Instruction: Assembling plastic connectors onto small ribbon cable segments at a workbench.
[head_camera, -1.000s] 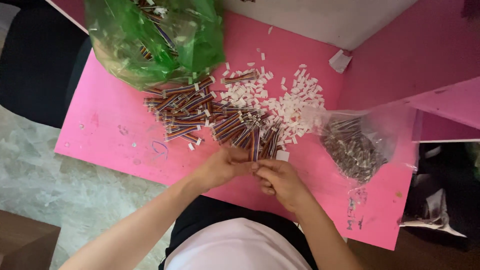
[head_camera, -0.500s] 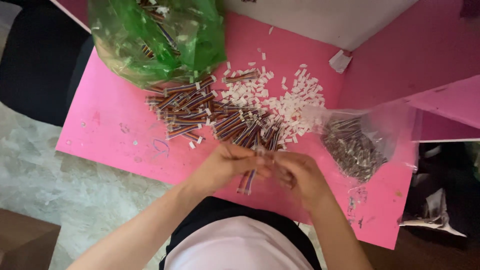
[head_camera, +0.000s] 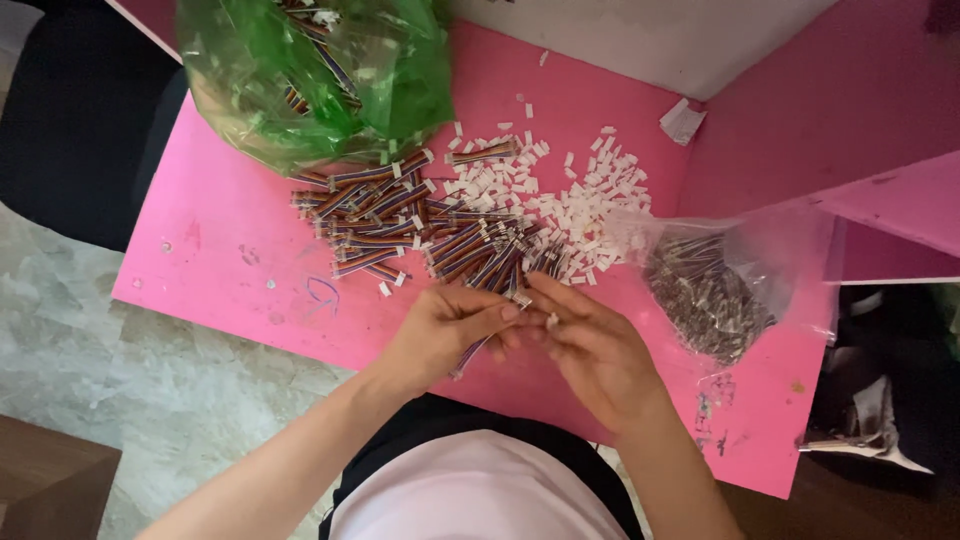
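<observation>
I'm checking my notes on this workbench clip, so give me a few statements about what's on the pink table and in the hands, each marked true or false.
1. The left hand holds a striped ribbon cable piece. True.
2. The green bag lies at the table's near edge by the person. False: it sits at the far edge.
3. The pink table carries loose white connectors. True.
4. The clear bag is on the person's left. False: it is on the right.
5. The right hand rests inside the clear bag. False: it meets the left hand.
</observation>
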